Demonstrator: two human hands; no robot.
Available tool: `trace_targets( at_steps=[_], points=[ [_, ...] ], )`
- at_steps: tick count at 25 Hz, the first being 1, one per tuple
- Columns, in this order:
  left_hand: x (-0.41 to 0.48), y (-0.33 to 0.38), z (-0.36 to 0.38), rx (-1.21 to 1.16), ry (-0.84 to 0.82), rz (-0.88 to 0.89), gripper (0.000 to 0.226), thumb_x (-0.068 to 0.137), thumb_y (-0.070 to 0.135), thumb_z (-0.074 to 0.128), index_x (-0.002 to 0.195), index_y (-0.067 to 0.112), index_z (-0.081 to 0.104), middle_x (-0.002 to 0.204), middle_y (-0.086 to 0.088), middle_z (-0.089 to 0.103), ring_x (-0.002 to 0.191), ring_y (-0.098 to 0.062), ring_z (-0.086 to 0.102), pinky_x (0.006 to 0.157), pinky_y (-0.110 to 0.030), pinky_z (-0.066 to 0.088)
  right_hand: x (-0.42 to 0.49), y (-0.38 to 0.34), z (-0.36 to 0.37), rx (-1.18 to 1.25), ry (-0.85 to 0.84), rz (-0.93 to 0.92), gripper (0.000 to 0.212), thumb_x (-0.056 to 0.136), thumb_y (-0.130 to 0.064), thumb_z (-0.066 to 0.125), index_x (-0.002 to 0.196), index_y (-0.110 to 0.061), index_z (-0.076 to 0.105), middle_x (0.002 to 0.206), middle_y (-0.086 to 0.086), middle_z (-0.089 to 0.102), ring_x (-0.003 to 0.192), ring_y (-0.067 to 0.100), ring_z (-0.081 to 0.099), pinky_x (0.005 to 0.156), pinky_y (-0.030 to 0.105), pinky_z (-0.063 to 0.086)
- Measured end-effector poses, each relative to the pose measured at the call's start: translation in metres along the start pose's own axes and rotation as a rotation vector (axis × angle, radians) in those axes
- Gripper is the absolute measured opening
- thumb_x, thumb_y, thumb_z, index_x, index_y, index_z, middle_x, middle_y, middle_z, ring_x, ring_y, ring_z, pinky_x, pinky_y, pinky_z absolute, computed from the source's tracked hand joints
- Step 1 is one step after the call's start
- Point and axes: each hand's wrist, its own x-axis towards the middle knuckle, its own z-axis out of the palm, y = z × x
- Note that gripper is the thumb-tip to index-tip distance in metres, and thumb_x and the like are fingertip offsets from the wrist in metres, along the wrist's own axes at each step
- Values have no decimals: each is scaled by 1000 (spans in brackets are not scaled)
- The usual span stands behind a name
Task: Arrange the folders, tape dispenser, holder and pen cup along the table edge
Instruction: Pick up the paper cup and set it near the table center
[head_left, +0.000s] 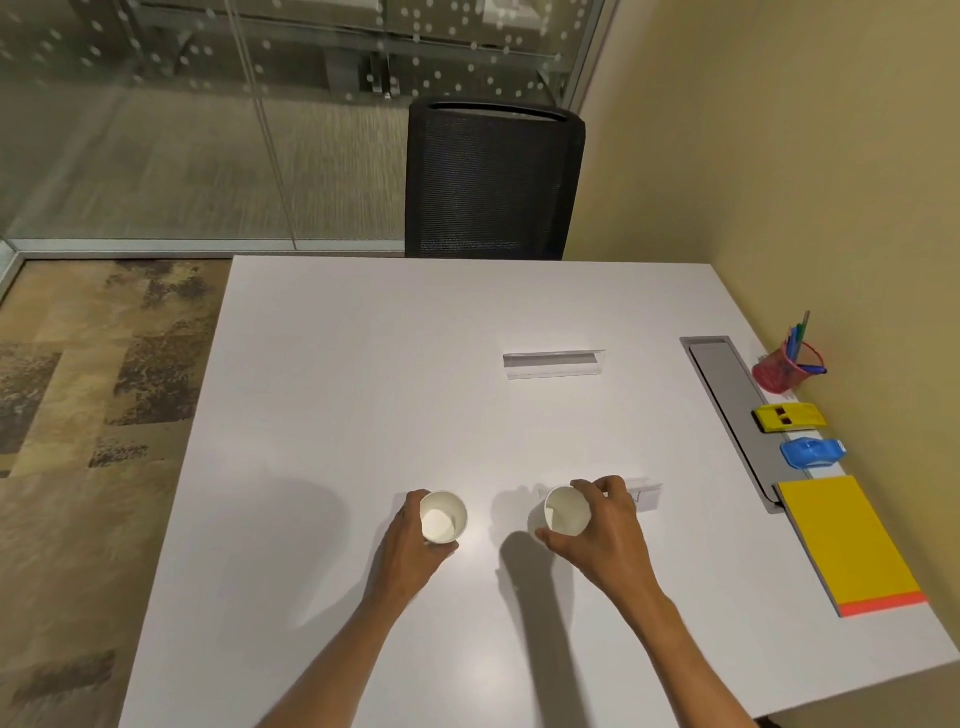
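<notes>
Arranging at right edge looks done; left hand (410, 545) and right hand (605, 525) each wrapped around a cup (441, 518), (566, 512); next, perhaps setting them aside.

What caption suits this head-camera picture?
Each hand, left hand and right hand, grips a paper cup; stationery lines the table edge.

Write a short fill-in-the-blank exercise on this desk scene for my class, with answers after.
1. Each hand holds a white paper ____.
2. The pen cup by the wall is ____ in colour.
3. The blue tape dispenser lies between the yellow holder and the yellow ____.
4. Behind the table stands a black ____.

Answers: cup; red; folder; chair
</notes>
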Motion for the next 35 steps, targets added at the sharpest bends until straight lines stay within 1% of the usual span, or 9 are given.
trace_targets(
  at_steps=[2,4,6,9,17,25,29,33,35],
  points=[
    [0,-6,-3,48,-30,21,106,48,48,90,136,38,33,137,10,53,128,-19,52,102,-35,49,7,5,-6,-4,6,-6,68,62,-44,84,120,-18,60,113,0,43,111,22,50,76,33,53],
    [-2,-20,-7,192,-35,59,137,41,64,87,152,24,19,160,10,28,150,-14,22,123,-35,23,16,12,-16,-9,17,-5,72,61,-44,85,123,-17,59,115,2,44,113,25,50,78,32,51],
    [-6,-39,-13,366,-16,119,150,42,86,71,157,15,7,166,6,3,154,-12,0,127,-36,4,31,19,-29,-31,36,-6,76,61,-45,86,126,-16,59,119,4,45,114,29,50,83,35,51],
    [-11,-58,-18,548,-17,155,142,56,99,44,157,11,-4,167,0,-9,155,-15,-7,125,-38,0,62,30,-51,-64,93,-20,77,61,-43,87,126,-13,59,119,10,46,112,35,52,87,40,52],
    [-2,-57,3,605,-57,177,122,72,89,42,155,3,14,167,-9,9,155,-23,12,124,-52,17,179,64,-99,-115,234,31,74,62,-41,88,121,-3,60,119,19,48,110,38,52,89,41,49],
    [16,-82,19,606,-73,151,129,61,88,51,155,5,20,166,-9,18,153,-25,20,122,-55,18,268,109,-92,-81,254,193,61,64,-41,86,102,1,62,112,22,58,107,38,55,80,38,49],
    [22,-88,24,649,8,124,131,55,88,50,153,4,27,163,-8,26,153,-21,21,120,-56,24,301,115,-81,-52,287,202,55,63,-38,86,96,0,64,105,18,64,104,34,58,78,39,54],
    [25,-70,24,659,142,179,116,61,84,42,134,-6,51,142,-18,55,153,-11,18,110,-56,35,328,116,-69,-83,281,188,59,63,-42,87,96,1,63,101,18,62,97,34,59,75,39,54],
    [28,-53,20,743,222,268,99,76,76,34,122,-8,56,126,-22,66,153,-12,18,115,-50,30,338,118,-64,-95,271,194,62,63,-43,87,98,1,63,104,18,61,100,35,58,77,42,55]
  ],
)
